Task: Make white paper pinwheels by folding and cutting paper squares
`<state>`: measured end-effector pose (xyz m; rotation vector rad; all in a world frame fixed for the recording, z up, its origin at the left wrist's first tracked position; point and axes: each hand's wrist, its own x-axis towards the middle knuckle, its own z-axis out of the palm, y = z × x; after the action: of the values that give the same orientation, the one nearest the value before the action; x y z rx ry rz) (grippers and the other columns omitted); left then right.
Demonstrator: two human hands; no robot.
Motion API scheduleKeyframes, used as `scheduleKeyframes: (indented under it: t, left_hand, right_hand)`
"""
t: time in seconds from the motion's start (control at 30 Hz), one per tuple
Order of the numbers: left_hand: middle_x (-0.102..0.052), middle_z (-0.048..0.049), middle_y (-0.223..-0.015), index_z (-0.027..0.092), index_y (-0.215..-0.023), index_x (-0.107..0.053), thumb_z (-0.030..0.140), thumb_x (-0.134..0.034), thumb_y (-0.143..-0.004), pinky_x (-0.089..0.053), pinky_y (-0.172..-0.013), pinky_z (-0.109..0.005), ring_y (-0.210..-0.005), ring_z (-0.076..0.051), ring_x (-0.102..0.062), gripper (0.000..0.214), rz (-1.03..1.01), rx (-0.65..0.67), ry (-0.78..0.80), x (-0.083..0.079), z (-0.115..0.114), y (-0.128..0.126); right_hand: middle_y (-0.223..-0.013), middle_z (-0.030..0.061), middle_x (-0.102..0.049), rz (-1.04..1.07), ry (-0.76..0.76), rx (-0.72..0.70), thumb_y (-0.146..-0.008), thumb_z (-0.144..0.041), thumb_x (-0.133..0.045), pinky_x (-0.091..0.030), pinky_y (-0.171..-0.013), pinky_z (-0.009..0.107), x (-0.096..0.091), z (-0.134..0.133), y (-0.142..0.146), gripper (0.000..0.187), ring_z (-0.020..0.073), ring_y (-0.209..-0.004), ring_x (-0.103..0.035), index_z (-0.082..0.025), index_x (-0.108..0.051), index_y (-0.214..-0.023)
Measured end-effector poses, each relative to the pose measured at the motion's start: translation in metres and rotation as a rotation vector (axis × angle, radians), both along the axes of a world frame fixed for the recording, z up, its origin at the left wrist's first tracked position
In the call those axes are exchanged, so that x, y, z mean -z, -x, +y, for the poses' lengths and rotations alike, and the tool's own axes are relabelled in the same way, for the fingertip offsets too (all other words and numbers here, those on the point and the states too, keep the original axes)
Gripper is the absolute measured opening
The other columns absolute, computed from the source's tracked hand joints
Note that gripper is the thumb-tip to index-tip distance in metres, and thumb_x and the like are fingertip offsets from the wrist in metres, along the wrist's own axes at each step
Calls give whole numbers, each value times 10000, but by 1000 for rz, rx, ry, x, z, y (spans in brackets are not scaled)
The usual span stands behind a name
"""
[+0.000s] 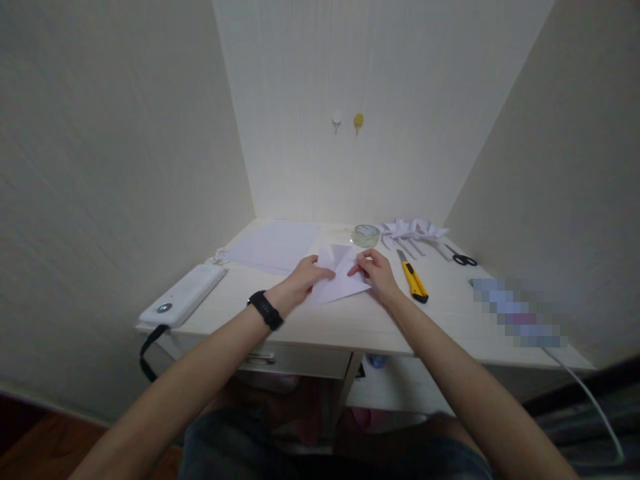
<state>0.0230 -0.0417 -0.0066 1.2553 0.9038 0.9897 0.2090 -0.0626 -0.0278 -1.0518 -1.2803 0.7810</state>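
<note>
Between my two hands is a small sheet of white paper (pixel 341 285), partly creased with a flap standing up at its far side. My left hand (pixel 309 277) grips the paper's left edge, thumb on top and fingers behind. At the right edge my right hand (pixel 374 270) pinches the paper between thumb and fingers. A black watch is on my left wrist. Just right of my right hand lies a yellow utility knife (pixel 414 280) with its blade out. A roll of clear tape (pixel 366 235) rests beyond the paper.
Larger white sheets (pixel 280 243) lie at the back left. Folded paper pinwheels (pixel 413 232) are heaped at the back right, near black scissors (pixel 463 259). A white device (pixel 185 295) sits at the left edge, and a blurred-out item with a cable (pixel 517 313) at the right.
</note>
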Motion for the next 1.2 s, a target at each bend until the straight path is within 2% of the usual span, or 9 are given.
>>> scheduleKeyframes:
  t: [0.1, 0.2, 0.4, 0.57, 0.8, 1.03, 1.1, 1.17, 1.2]
  left_hand:
    - [-709, -104, -861, 101, -905, -642, 71, -674, -564, -505, -631, -307, -688, -198, -645, 343, 119, -167, -82, 6, 3, -9]
    - [-714, -109, -913, 108, -921, -640, 64, -652, -607, -520, -673, -306, -746, -200, -657, 317, 89, -258, -170, 12, 6, -14]
    - [-691, -137, -1117, 111, -1048, -628, 47, -657, -623, -528, -855, -358, -956, -230, -661, 430, -144, -275, -223, 19, 6, -17]
    - [-669, -151, -1176, 118, -1062, -635, 74, -692, -617, -512, -925, -422, -1039, -264, -641, 451, -213, -227, -204, 21, 4, -17]
    - [-677, -152, -1162, 115, -1063, -633, 137, -769, -584, -497, -950, -454, -1019, -276, -649, 499, -281, -182, -165, 19, -1, -17]
    - [-674, -144, -1149, 133, -1070, -622, 179, -822, -584, -487, -955, -431, -1022, -261, -652, 527, -412, -21, -94, 6, -12, -16]
    - [-655, -161, -1172, 143, -1131, -582, 227, -827, -616, -495, -934, -436, -1018, -264, -651, 577, -351, -52, -57, -2, -9, -11]
    - [-615, -178, -1240, 168, -1218, -518, 276, -814, -654, -491, -932, -454, -1062, -277, -634, 646, -226, -179, -71, -13, 0, -2]
    - [-583, -185, -1288, 172, -1230, -513, 294, -800, -675, -478, -951, -456, -1114, -284, -610, 637, -138, -260, -137, -18, 7, 3]
  right_hand:
    - [-606, 7, -710, -51, -29, 54, -793, -482, -585, -289, -469, 252, 0, 0, -1, 256, 138, -439, -447, -238, -513, -809]
    - [-652, 8, -724, -176, -57, 173, -841, -502, -548, -372, -549, 264, 1, 0, -3, 262, 174, -558, -582, -241, -522, -843]
    - [-655, -5, -711, -255, -100, 462, -930, -487, -430, -413, -618, 282, 3, 0, -5, 258, 188, -613, -630, -240, -501, -952]
    - [-602, -15, -672, -263, -114, 602, -941, -470, -407, -406, -632, 294, -2, -2, -6, 261, 196, -592, -626, -225, -490, -982]
    - [-599, -17, -627, -345, -107, 586, -931, -408, -429, -375, -619, 294, -4, -3, -3, 200, 194, -581, -605, -220, -498, -918]
    - [-761, 55, -635, -411, -137, 681, -923, -415, -409, -344, -608, 309, -2, -1, -7, 232, 218, -663, -550, -211, -521, -910]
    - [-783, 62, -636, -410, -156, 677, -923, -415, -411, -353, -623, 313, -1, 0, -8, 230, 222, -691, -553, -213, -520, -911]
    - [-776, 55, -631, -397, -176, 638, -924, -420, -416, -365, -630, 312, 1, 2, -9, 228, 219, -697, -558, -215, -515, -906]
    - [-771, 50, -628, -390, -187, 603, -923, -424, -420, -372, -632, 310, 1, 2, -9, 228, 215, -696, -562, -216, -512, -904]
